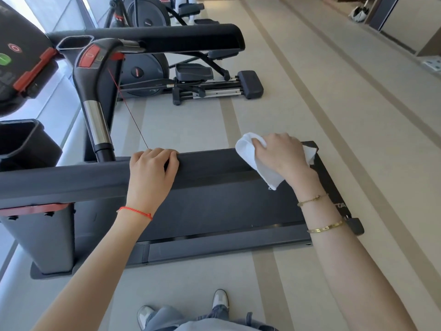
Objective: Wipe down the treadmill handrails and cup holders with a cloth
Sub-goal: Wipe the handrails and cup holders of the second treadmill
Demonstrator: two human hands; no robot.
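The near handrail (214, 168) looks like matt dark foam or rubber padding, faintly grained. The cloth (248, 154) on it is soft white woven fabric, creased and dull. The upright grip (96, 125) carries a polished metal sleeve with a bright sheen, between matt black plastic parts. The cup holder (21, 142) at the left edge is smooth black plastic, perhaps slightly glossy. The treadmill belt (226, 206) is matt and finely textured. The floor (310, 91) is smooth, low-sheen.

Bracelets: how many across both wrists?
3. One thin red string bracelet on the left wrist; two thin gold bracelets on the right forearm, a chain near the wrist and a bangle below it. Wrist undersides hidden.
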